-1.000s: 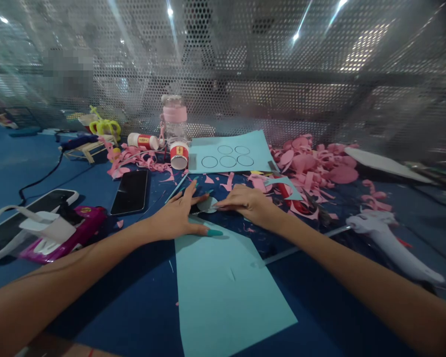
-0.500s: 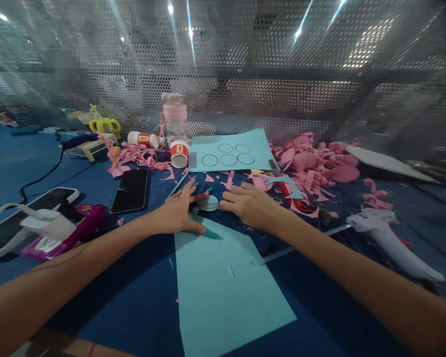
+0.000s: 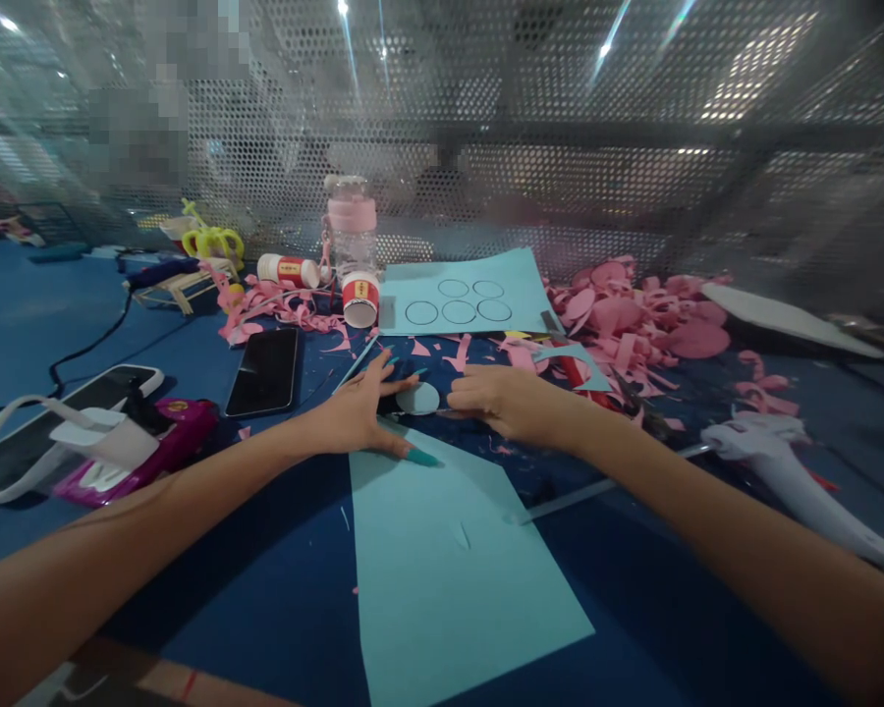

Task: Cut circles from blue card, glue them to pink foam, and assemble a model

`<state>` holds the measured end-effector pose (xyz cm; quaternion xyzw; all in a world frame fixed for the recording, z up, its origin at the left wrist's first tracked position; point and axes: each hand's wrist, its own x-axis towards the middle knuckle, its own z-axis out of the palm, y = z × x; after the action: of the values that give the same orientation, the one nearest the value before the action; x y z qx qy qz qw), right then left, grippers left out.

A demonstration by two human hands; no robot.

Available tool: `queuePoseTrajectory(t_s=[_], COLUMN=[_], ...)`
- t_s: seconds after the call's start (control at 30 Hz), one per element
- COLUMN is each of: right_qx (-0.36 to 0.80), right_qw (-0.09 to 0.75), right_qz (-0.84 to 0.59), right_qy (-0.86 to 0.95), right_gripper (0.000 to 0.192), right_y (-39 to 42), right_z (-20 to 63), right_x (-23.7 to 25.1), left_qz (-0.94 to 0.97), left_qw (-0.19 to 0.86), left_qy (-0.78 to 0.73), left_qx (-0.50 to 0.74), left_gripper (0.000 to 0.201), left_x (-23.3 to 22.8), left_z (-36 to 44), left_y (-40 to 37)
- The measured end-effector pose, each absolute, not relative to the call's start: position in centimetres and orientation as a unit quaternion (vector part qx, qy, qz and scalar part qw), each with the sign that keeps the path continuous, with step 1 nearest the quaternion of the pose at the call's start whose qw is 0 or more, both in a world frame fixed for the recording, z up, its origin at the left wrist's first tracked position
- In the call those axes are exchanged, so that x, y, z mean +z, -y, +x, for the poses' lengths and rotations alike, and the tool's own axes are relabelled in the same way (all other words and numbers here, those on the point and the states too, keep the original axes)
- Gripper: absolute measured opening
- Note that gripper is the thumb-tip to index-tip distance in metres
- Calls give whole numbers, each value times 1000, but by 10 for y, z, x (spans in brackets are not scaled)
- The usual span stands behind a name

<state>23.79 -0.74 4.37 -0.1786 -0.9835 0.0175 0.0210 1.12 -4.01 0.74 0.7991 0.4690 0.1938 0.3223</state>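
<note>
Hands: left flat, right curled, flanking one paper disc; two blue sheets

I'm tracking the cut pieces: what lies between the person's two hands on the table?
In the head view, a small pale blue paper circle lies flat on the blue table between the left hand and the right hand, near both hands' fingertips.
</note>
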Motion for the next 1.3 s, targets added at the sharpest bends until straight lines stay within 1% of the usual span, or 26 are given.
queuePoseTrajectory(t_s=[0.17, 0.27, 0.37, 0.47, 0.57, 0.63, 0.73, 0.93, 1.07, 1.17, 1.3], right_qx=[50, 57, 45, 1, -49, -69, -64, 14, 44, 3, -106], right_qw=[-2, 3, 42, 91, 105, 92, 62, 35, 23, 53, 106], right_qz=[-183, -184, -212, -238, -250, -247, -237, -195, -200, -232, -262], right_qy=[982, 981, 975, 967, 961, 962, 967, 980, 979, 971, 953], right_gripper=[25, 23, 19, 19, 21, 23, 24, 28, 23, 19, 21], right_y=[7, 5, 2, -1, 0, 2, 3, 0, 0, 1, 3], right_z=[241, 245, 249, 250, 246, 242, 237, 240, 245, 245, 239], right_x=[51, 50, 48, 45, 40, 37, 33, 41, 46, 44, 36], left_qz=[802, 806, 802, 790, 780, 784, 797, 798, 800, 800, 780], left_qw=[322, 320, 318, 319, 318, 322, 325, 322, 321, 321, 331], left_qy=[-462, -456, -465, -487, -502, -492, -469, -471, -468, -467, -488], left_qx=[196, 197, 197, 194, 197, 198, 198, 197, 198, 199, 210], left_gripper=[126, 125, 125, 130, 133, 131, 127, 128, 126, 127, 131], left_x=[7, 8, 7, 6, 7, 7, 8, 9, 12, 10, 6], left_z=[11, 12, 12, 12, 13, 13, 12, 13, 14, 13, 11], left_y=[40, 40, 40, 40, 40, 40, 40, 41, 42, 41, 40])
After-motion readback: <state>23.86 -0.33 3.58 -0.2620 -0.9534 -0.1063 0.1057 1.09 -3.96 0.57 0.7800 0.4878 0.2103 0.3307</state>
